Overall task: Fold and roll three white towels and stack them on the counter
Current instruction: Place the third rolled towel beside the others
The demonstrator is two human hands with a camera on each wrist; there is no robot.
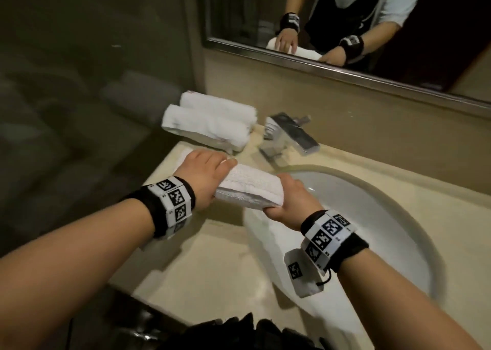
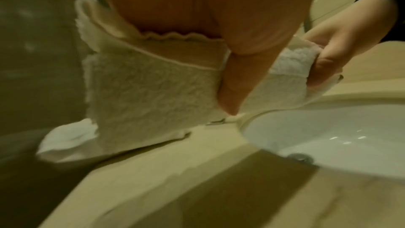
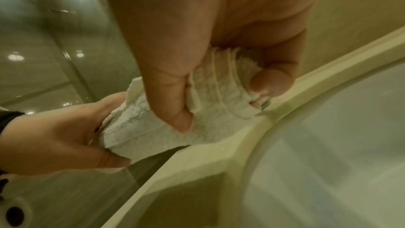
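Taking the sink (image 1: pixel 385 217) as landmark: far to its left a dark glass wall (image 1: pixel 79 84) shows only dim reflections. Left of and behind the sink, two rolled white towels (image 1: pixel 212 121) lie side by side, touching, at the back of the beige counter (image 1: pixel 207 264); whether one rests partly on the other cannot be told.

Nearer, just left of the sink's rim, the left hand (image 1: pixel 204 179) lies over one end of the third towel (image 1: pixel 249 190), palm down, its thumb (image 2: pixel 232 93) pressed against the towel's side. Its fingertips are hidden beyond the cloth, so how far they curl is unclear. The towel is a folded bundle lying across the counter's edge and the sink's left rim; whether it is rolled is hard to make out.

At the rim, the right hand (image 1: pixel 292 201) grips the towel's other end, thumb and fingers curled round the bunched layers.

Behind the sink stands a chrome faucet (image 1: pixel 289 134), motion-blurred. Above it the mirror (image 1: pixel 345 65) is cut off by the frame.
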